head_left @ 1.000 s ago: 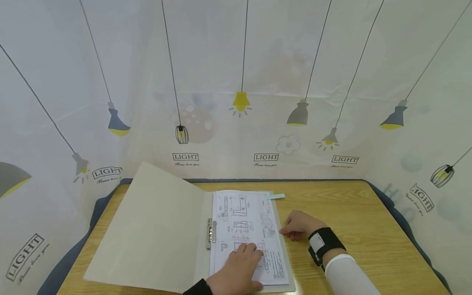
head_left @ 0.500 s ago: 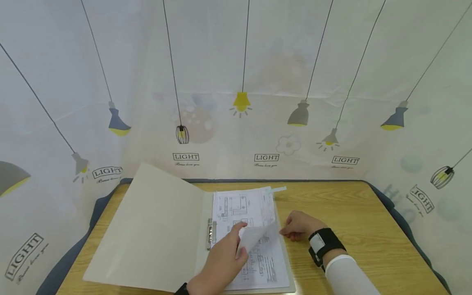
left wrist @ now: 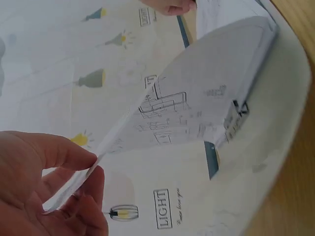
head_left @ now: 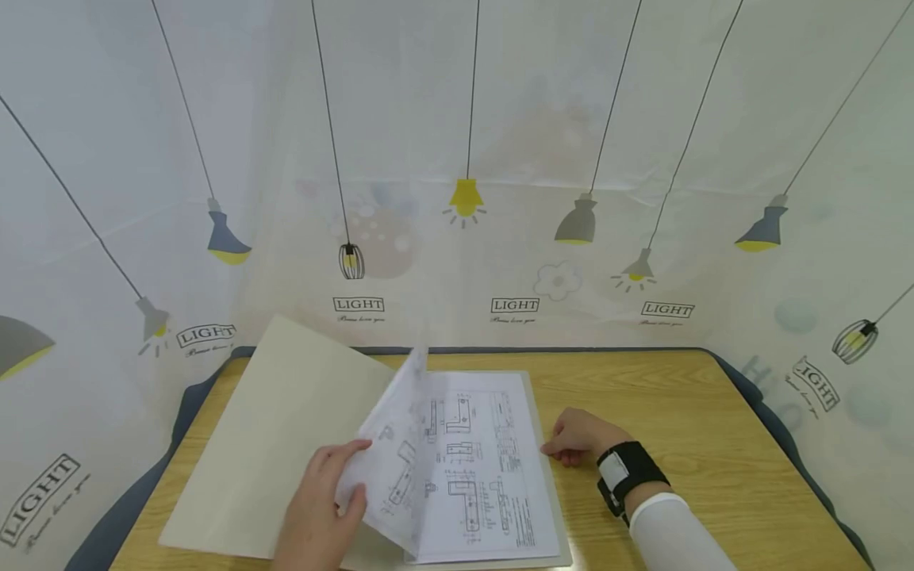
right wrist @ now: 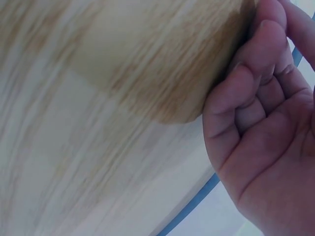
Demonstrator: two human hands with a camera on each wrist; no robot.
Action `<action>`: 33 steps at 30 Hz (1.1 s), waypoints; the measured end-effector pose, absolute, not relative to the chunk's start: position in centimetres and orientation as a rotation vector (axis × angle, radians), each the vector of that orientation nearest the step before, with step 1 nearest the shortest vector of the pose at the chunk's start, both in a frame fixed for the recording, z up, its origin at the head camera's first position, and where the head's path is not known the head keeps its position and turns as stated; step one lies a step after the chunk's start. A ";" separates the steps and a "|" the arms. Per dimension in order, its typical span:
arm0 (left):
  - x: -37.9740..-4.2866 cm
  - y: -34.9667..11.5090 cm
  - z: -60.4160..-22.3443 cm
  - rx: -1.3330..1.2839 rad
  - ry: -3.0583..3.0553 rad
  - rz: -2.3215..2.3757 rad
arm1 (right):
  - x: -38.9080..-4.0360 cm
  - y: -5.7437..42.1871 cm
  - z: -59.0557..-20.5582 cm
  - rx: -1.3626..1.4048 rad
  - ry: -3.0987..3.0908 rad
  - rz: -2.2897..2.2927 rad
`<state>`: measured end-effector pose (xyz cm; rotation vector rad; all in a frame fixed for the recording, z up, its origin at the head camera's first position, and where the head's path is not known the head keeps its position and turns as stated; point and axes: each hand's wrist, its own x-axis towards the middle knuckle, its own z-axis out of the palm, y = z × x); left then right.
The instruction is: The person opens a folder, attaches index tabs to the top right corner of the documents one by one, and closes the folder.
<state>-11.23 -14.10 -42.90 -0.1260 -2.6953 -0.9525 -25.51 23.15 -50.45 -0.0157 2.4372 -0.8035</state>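
A clip folder [head_left: 274, 444] lies open on the wooden table, its pale cover spread to the left. My left hand [head_left: 321, 507] pinches a sheet of paper [head_left: 389, 476] by its free edge, between thumb and fingers. That sheet stands raised and curved over the spine, with line drawings showing on it. Below it, a stack of printed drawings [head_left: 481, 468] stays flat on the right side. In the left wrist view the metal clip [left wrist: 235, 120] binds the pages. My right hand [head_left: 581, 436] rests on the table with curled fingers, its fingertips by the folder's right edge.
The wooden table [head_left: 685, 420] extends to the right of the folder. A pale printed curtain [head_left: 443, 262] with lamp pictures hangs behind and along both sides. Black bands [head_left: 628, 476] go round the right wrist.
My left hand lifts a sheet from the flat stack and carries it leftward over the spine. The pale tab at the sheet's upper right is no longer visible. The right hand stays put.
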 end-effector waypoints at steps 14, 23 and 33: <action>-10.4 -20.9 -45.8 0.132 -3.184 -0.669 | -25.4 23.2 -50.8 0.032 2.435 -0.815; -10.8 -22.2 -47.9 0.143 -3.267 -0.629 | -25.4 23.1 -50.7 0.009 2.439 -0.796; -11.5 -23.2 -50.2 0.193 -3.321 -0.786 | -25.4 22.8 -50.2 0.010 2.453 -0.777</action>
